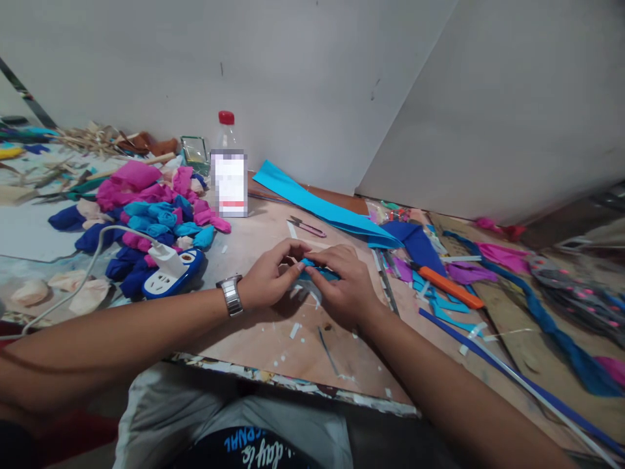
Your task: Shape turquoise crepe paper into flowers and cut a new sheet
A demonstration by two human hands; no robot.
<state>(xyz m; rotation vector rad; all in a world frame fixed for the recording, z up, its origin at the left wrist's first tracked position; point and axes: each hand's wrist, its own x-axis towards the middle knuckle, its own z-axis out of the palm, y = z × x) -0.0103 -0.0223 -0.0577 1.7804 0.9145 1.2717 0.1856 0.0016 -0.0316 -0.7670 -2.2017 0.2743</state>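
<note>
Got a small blue scrap [332,272] right in the middle, low over the table [273,339], between the left hand [266,277] and the right hand [349,286]. Long side running roughly left to right, so pretty much across from one set of fingers to the other, with a slight dip toward near on the right. No nearer hand to pick, honestly: touching both, left hand at the left end, right hand over the rest. Both pinched in narrow on the scrap, thumbs on the near side, fingers mostly on the far side. Can't make out the exact shape or any folds under all those fingers.

Going outward: little pink-handled snips [308,227] just beyond the hands, then a long blue strip [317,202] farther back, slanting from far left to nearer right. Over to the right, an orange cutter [449,286], lying well apart from the scrap. Off to the left, a white-and-blue power strip [159,284] beside a heap of colorful bundles [141,221]. Far left of the hands, an upright bottle [227,138] with a red cap.
</note>
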